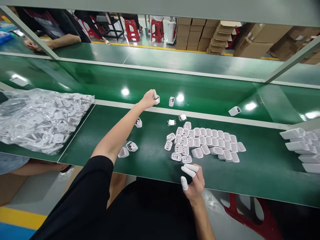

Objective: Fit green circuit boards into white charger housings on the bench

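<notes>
The left hand (148,100) reaches out over the glossy green strip beyond the table (260,176), its grip pinching a white casing (157,100). The casing's mouth seems to face up and back toward the wearer, with dark parts inside; fingers cover much of it, so its long axis is hard to judge. The right hand (197,184) is at the table's near edge, thumb and capped fingers spread apart. On the strip, a loose casing (234,111) lies with its long axis crosswise, mouth to the right. Grouped casings (208,141) stand mostly mouth up, slots visible inside those at left. A clear plastic bag (30,100) holds many white pieces.
</notes>
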The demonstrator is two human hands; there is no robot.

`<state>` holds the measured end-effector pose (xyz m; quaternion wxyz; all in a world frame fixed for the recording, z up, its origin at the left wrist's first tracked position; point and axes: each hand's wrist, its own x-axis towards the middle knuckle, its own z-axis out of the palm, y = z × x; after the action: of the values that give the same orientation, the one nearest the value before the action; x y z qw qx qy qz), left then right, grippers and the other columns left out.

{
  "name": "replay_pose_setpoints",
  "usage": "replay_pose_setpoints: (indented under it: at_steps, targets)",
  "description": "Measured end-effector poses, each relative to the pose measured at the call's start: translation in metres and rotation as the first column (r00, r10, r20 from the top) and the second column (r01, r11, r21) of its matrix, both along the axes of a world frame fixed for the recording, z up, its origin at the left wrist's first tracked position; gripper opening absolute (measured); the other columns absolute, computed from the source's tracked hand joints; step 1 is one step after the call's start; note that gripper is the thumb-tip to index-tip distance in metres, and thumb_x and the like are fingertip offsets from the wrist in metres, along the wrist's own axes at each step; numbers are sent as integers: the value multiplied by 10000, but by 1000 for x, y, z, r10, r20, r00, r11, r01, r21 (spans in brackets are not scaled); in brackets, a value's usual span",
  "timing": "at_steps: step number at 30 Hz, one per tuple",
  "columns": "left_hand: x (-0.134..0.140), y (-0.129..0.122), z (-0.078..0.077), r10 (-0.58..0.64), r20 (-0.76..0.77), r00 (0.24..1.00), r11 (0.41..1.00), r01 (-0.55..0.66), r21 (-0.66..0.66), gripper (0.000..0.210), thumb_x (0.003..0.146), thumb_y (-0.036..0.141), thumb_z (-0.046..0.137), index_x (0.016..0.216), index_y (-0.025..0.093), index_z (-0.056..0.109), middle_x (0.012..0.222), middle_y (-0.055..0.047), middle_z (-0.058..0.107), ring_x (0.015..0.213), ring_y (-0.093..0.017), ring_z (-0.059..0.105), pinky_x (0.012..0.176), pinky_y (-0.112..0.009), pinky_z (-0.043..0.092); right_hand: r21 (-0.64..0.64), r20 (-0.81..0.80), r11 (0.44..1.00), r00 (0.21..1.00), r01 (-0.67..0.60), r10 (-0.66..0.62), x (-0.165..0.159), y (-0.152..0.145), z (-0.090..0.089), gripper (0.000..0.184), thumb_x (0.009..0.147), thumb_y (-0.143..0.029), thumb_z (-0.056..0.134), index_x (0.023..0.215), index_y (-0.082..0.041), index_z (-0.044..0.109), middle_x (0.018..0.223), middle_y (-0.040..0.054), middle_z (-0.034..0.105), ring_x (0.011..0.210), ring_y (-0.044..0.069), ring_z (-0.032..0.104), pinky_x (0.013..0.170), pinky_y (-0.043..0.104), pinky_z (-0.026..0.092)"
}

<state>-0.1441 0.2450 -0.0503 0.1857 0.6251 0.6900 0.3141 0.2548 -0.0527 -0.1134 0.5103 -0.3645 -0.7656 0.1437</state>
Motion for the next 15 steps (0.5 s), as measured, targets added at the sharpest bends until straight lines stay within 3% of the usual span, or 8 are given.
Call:
replay_pose_setpoints:
  at_steps: [2,5,7,8,11,13,15]
  targets:
    - [-3,-1,1,19,-10,1000,1000,-19,10,365,736,130,851,959,227,578,1065,-65,615,939,-245,654,897,-430,588,-1,-6,1000,1000,1,-1,-1,2,-1,241,1071,-233,652,1279,-211,772,1111,125,745,996,283,676,807,470,614]
    - [6,-15,11,62,-90,994,976,-42,212,531,788,253,886,1245,209,619,1415,-170,576,1259,-334,672,968,-449,605,1,-7,1000,1000,-3,3,-2,3,-1,234,1075,-250,652,1272,-213,773,1099,122,745,994,282,677,797,464,612]
    - [24,-33,19,-22,-192,981,953,78,292,499,865,322,850,1299,209,633,1467,-176,574,1306,-342,677,990,-442,602,5,-7,1000,1000,-6,6,-2,2,0,229,1077,-258,652,1265,-218,775,1089,117,748,989,280,679,789,459,613]
    - [35,-44,21,-120,-254,960,950,185,250,439,902,354,825,1279,213,651,1422,-158,613,1259,-331,702,996,-437,596,6,-6,1000,1000,-8,8,-2,2,0,225,1076,-260,654,1260,-219,776,1085,116,751,987,278,681,787,458,615]
    - [71,-73,20,-436,-363,823,895,438,-80,379,907,466,835,1148,207,698,1226,-128,700,1071,-331,747,943,-441,580,5,-2,1000,1000,-14,14,-3,3,2,221,1058,-251,674,1250,-227,781,1068,106,761,973,273,695,784,453,623]
    - [89,-85,13,-512,-351,784,859,463,-217,392,840,464,891,1056,197,704,1177,-152,707,1053,-366,736,895,-451,563,1,-2,1000,1000,-15,15,-3,3,3,236,1036,-231,687,1251,-243,783,1052,96,769,958,273,707,776,453,628]
    - [98,-88,6,-505,-323,800,862,451,-233,305,813,372,894,953,204,681,1133,-162,705,1052,-378,722,863,-452,543,-1,-8,1000,1000,-10,10,-5,3,4,257,1015,-206,690,1249,-258,783,1034,90,776,937,277,715,759,459,630]
